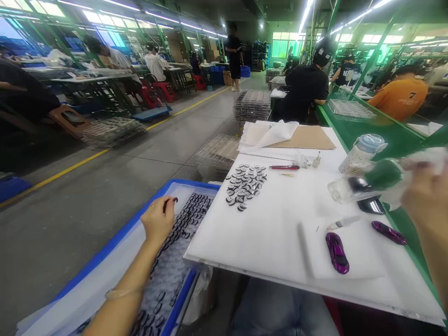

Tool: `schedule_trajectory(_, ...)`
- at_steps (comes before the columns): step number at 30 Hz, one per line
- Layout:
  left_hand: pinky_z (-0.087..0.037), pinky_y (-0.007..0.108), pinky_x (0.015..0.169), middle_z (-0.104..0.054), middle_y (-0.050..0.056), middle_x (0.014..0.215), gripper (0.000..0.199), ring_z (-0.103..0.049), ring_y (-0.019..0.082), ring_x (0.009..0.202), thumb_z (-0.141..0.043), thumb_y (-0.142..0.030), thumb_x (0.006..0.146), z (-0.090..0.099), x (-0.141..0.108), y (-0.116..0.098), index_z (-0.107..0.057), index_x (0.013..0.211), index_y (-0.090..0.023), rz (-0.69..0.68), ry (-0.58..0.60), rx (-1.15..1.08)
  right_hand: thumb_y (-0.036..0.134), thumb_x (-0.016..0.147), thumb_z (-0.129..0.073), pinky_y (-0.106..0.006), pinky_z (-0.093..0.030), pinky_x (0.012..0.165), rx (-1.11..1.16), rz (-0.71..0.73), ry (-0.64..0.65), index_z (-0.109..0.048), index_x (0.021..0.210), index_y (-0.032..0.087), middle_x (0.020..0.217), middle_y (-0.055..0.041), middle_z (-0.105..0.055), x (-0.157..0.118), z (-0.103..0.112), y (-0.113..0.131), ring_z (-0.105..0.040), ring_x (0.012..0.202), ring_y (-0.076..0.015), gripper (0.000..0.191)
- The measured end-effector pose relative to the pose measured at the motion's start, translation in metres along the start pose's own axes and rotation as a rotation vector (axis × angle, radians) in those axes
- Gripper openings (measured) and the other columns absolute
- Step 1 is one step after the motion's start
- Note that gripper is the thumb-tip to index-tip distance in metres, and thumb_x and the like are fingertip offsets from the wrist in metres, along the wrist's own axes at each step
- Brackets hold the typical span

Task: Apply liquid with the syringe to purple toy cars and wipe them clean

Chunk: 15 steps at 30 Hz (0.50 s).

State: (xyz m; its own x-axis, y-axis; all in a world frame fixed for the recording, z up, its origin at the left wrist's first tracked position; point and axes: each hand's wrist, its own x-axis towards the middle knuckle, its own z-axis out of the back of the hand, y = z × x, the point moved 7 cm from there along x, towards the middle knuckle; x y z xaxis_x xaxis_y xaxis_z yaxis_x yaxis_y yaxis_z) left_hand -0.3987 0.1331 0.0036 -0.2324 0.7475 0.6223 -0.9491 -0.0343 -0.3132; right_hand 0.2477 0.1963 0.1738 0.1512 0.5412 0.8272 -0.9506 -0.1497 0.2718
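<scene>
My left hand [159, 219] is over a blue-rimmed tray [82, 270] at the left, fingers pinched together. Anything between its dark-tipped fingers is too small to make out. Rows of small dark parts [191, 210] lie on white sheeting in this tray. At the right edge my right hand [427, 191], smeared by motion, looks closed around a white cloth-like piece [434, 158]. Beside it is a blurred, clear and green bottle-like thing [364, 182]; whether the hand holds it too, I cannot tell. Two purple toy cars [338, 253] [389, 232] lie nearby on the white table.
Loose dark oval parts [247, 184] are heaped on the white tabletop [259, 238]. Behind them lie a red pen [284, 167] and cardboard [304, 138]. A blue-lidded bottle [362, 151] stands near the green conveyor [381, 123]. Wire racks [252, 105] and a seated person [304, 86] are ahead.
</scene>
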Motion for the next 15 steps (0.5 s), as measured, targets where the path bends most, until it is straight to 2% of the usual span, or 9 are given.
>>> schedule_trajectory(2, -0.051, 0.034, 0.073, -0.071, 0.01, 0.088, 0.039, -0.067, 0.022, 0.079, -0.033, -0.041, 0.103, 0.012, 0.007, -0.055, -0.064, 0.098, -0.018, -0.154, 0.043, -0.064, 0.044, 0.09, -0.047, -0.041, -0.041, 0.079, -0.001, -0.036, 0.175, -0.058, 0.123, 0.005, 0.111, -0.0261, -0.063, -0.002, -0.023, 0.019, -0.06, 0.099, -0.0326, 0.053)
schedule_trajectory(4, -0.052, 0.029, 0.069, -0.071, 0.006, 0.086, 0.034, -0.067, 0.018, 0.074, -0.042, -0.044, 0.101, 0.004, -0.004, -0.124, -0.066, 0.097, -0.021, -0.36, 0.18, -0.141, 0.036, 0.086, -0.055, -0.039, -0.042, 0.081, 0.04, -0.034, 0.414, -0.057, 0.125, 0.007, 0.115, -0.0236, -0.063, -0.006, -0.047, 0.042, -0.06, 0.101, -0.0297, 0.049)
schedule_trajectory(5, -0.052, 0.027, 0.067, -0.071, 0.004, 0.083, 0.033, -0.067, 0.017, 0.072, -0.045, -0.045, 0.1, -0.004, -0.014, -0.158, -0.066, 0.094, -0.022, -0.461, 0.259, -0.175, 0.034, 0.085, -0.058, -0.038, -0.042, 0.08, 0.058, -0.056, 0.493, -0.057, 0.124, 0.009, 0.113, -0.0215, -0.064, -0.007, -0.055, 0.051, -0.06, 0.097, -0.0276, 0.046)
schedule_trajectory(6, -0.051, 0.026, 0.064, -0.069, 0.003, 0.079, 0.033, -0.066, 0.016, 0.07, -0.047, -0.046, 0.1, -0.014, -0.025, -0.19, -0.066, 0.089, -0.022, -0.546, 0.329, -0.2, 0.033, 0.084, -0.061, -0.037, -0.042, 0.079, 0.07, -0.095, 0.527, -0.058, 0.119, 0.012, 0.108, -0.0188, -0.066, -0.005, -0.058, 0.057, -0.061, 0.093, -0.0255, 0.041)
schedule_trajectory(8, -0.048, 0.025, 0.058, -0.066, 0.002, 0.074, 0.032, -0.064, 0.016, 0.066, -0.048, -0.042, 0.1, -0.032, -0.046, -0.237, -0.063, 0.082, -0.021, -0.658, 0.434, -0.223, 0.032, 0.082, -0.065, -0.036, -0.042, 0.079, 0.129, -0.151, 0.475, -0.064, 0.098, 0.016, 0.098, -0.0134, -0.068, 0.004, -0.053, 0.065, -0.06, 0.086, -0.0218, 0.023)
schedule_trajectory(9, -0.047, 0.025, 0.056, -0.065, 0.002, 0.073, 0.031, -0.063, 0.016, 0.064, -0.048, -0.04, 0.101, -0.038, -0.053, -0.252, -0.062, 0.081, -0.021, -0.686, 0.47, -0.225, 0.03, 0.08, -0.066, -0.035, -0.042, 0.08, 0.185, -0.155, 0.416, -0.065, 0.087, 0.018, 0.094, -0.0113, -0.068, 0.009, -0.044, 0.068, -0.061, 0.086, -0.0206, 0.014)
schedule_trajectory(11, -0.047, 0.027, 0.056, -0.065, 0.004, 0.076, 0.029, -0.062, 0.018, 0.066, -0.049, -0.039, 0.1, -0.044, -0.06, -0.266, -0.062, 0.083, -0.019, -0.703, 0.518, -0.22, 0.028, 0.076, -0.066, -0.035, -0.044, 0.078, 0.326, -0.193, 0.264, -0.065, 0.073, 0.018, 0.086, -0.0083, -0.067, 0.017, -0.019, 0.064, -0.06, 0.082, -0.0189, 0.011)
schedule_trajectory(13, -0.05, 0.029, 0.061, -0.066, 0.006, 0.083, 0.027, -0.063, 0.021, 0.074, -0.056, -0.044, 0.096, -0.041, -0.06, -0.266, -0.063, 0.089, -0.019, -0.687, 0.544, -0.214, 0.029, 0.07, -0.068, -0.035, -0.043, 0.065, 0.464, -0.362, 0.118, -0.067, 0.072, 0.018, 0.073, -0.0055, -0.062, 0.012, 0.009, 0.044, -0.056, 0.067, -0.0172, 0.011)
schedule_trajectory(15, -0.053, 0.033, 0.071, -0.067, 0.007, 0.093, 0.032, -0.064, 0.024, 0.086, -0.065, -0.049, 0.089, -0.034, -0.057, -0.26, -0.065, 0.1, -0.019, -0.659, 0.556, -0.217, 0.029, 0.064, -0.069, -0.034, -0.035, 0.052, 0.564, -0.565, -0.008, -0.068, 0.071, 0.018, 0.06, -0.0021, -0.052, -0.007, 0.036, 0.018, -0.047, 0.054, -0.0149, 0.013)
